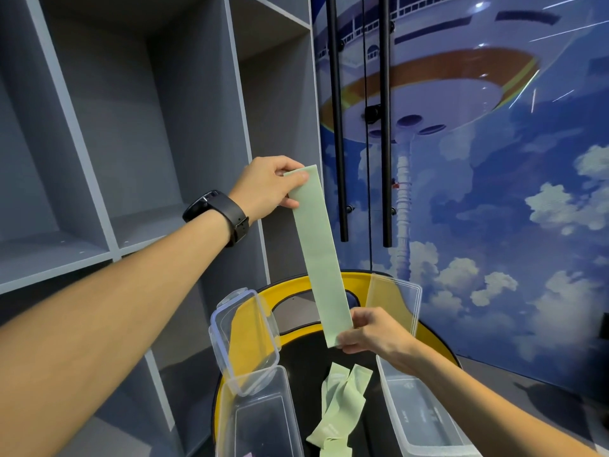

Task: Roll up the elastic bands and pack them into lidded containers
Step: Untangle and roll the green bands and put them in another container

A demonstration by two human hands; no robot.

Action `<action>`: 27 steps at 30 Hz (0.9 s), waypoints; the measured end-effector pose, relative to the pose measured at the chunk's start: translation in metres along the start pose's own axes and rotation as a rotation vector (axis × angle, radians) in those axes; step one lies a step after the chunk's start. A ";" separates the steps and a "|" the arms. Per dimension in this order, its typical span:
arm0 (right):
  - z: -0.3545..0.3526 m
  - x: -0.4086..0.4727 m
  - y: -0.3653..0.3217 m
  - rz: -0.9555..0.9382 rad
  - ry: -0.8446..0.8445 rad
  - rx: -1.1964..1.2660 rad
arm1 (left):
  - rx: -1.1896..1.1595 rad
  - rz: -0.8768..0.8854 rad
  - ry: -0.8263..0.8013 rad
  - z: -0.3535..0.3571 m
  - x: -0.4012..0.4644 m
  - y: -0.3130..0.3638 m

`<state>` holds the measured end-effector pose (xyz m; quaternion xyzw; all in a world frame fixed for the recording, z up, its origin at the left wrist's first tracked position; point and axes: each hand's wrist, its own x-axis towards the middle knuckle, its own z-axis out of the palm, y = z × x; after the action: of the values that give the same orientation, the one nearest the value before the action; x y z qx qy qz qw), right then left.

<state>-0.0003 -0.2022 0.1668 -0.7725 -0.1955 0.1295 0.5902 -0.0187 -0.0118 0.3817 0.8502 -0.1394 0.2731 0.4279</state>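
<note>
A pale green elastic band (318, 252) hangs stretched flat in the air. My left hand (268, 186) pinches its top end, high up. My right hand (372, 331) pinches its bottom end, above the black table (306, 354). More green bands (337, 407) lie in a loose heap on the table between two clear plastic containers, one at the left (260, 417) and one at the right (425, 420). A clear lid (245, 338) leans on the left container. Another clear lid (395, 305) stands behind the right one.
Grey open shelving (108, 133) fills the left side. A glass door with two black vertical handles (337, 127) and a blue sky mural is behind. The table has a yellow rim (362, 282).
</note>
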 end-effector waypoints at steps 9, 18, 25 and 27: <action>-0.020 0.008 -0.049 -0.165 0.125 0.043 | 0.089 0.027 -0.098 0.009 -0.010 -0.011; -0.026 0.022 -0.114 -0.419 0.268 0.115 | 0.054 0.006 -0.268 0.029 -0.028 -0.036; -0.019 0.017 -0.103 -0.442 0.274 0.138 | 0.059 0.010 -0.301 0.037 -0.039 -0.053; -0.018 0.016 -0.098 -0.430 0.270 0.148 | -0.005 -0.016 -0.286 0.040 -0.047 -0.059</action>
<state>0.0068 -0.1886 0.2661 -0.6784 -0.2643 -0.0892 0.6797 -0.0151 -0.0091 0.2964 0.8805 -0.1931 0.1453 0.4079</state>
